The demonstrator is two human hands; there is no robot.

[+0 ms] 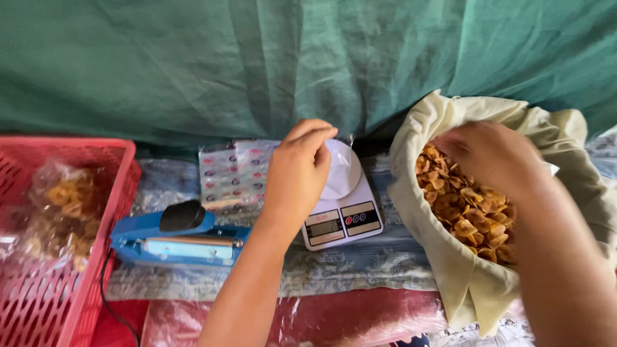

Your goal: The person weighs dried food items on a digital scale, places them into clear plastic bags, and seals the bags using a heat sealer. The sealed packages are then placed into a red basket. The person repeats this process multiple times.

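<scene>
Over the scale (342, 212) my left hand (299, 170) pinches a clear bag (340, 168), empty so far; my right hand (491, 157) reaches into the chips (472, 215), grip hidden.

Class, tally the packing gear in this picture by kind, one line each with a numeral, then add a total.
Kitchen scale: 1
Blue heat sealer: 1
Red plastic basket: 1
Cloth sack of chips: 1
Stack of printed bags: 1
Total: 5
</scene>
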